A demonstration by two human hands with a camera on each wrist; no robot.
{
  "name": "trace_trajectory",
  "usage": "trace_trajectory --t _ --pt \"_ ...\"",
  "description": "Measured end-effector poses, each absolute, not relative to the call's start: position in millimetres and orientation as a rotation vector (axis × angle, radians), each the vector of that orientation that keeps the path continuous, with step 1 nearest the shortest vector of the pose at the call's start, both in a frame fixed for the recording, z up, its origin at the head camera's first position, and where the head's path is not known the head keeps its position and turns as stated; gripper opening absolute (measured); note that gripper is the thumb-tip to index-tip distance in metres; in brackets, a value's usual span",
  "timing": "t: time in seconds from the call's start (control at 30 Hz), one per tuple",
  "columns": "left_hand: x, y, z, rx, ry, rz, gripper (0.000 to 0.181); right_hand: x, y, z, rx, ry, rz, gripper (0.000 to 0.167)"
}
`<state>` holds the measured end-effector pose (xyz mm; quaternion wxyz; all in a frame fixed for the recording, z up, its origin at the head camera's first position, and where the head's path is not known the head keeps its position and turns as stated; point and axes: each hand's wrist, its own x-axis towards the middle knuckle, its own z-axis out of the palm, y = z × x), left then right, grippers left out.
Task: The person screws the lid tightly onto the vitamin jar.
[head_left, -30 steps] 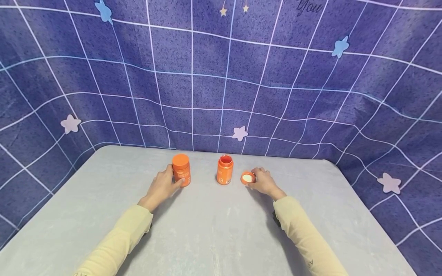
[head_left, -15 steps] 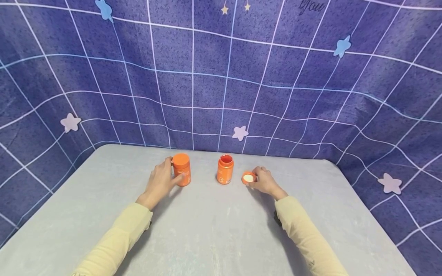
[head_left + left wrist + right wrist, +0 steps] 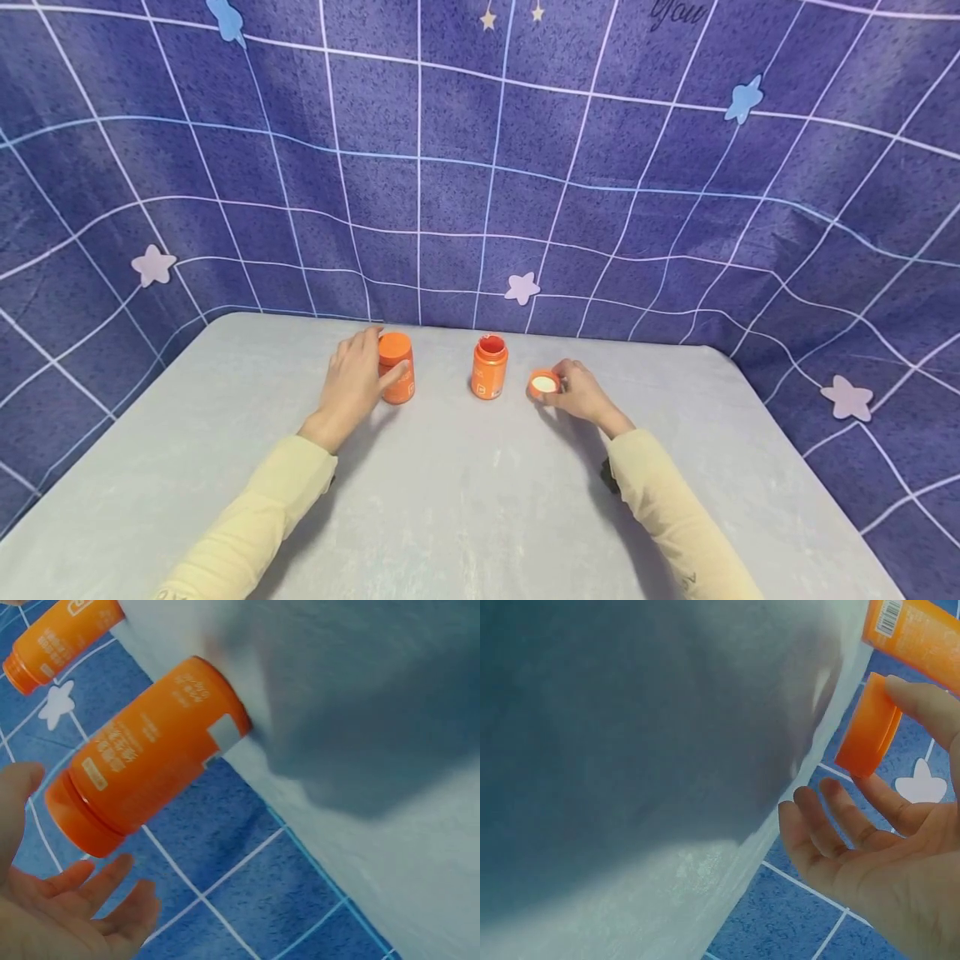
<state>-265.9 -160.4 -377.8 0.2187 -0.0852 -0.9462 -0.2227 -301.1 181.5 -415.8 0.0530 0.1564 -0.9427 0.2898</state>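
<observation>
An orange capped jar (image 3: pixel 400 389) stands upright on the table at left. My left hand (image 3: pixel 343 387) is beside its upper part, thumb and fingers spread. In the left wrist view a gap shows between that hand (image 3: pixel 82 911) and the jar's lid (image 3: pixel 82 817). An uncapped orange jar (image 3: pixel 488 379) stands upright in the middle, its red inside showing. To its right, my right hand (image 3: pixel 585 396) pinches a loose orange lid (image 3: pixel 544 392), pale inner side up. The right wrist view shows this lid (image 3: pixel 870 727) between thumb and index finger, the other fingers loosely bent.
The grey table (image 3: pixel 465 500) ends at the back against a blue curtain (image 3: pixel 450 192) with white grid lines and stars. A gap of table separates the two jars.
My left hand's fingers have come away from the capped jar's body and moved up towards its lid. The right hand has shifted slightly right and up with the loose lid. Both jars stay put.
</observation>
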Motion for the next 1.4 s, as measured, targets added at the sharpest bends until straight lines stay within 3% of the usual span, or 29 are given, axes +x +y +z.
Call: trace_trajectory --t 0.77,1.4 --pt "-251 -102 -377 -0.521 -2.452 -0.533 0.057 -291 179 -402 0.441 -2.802 0.97 0.044" --pt "-276 -70 -402 -0.437 -2.677 -0.667 0.056 -283 170 -398 0.443 -2.659 1.156 0.046"
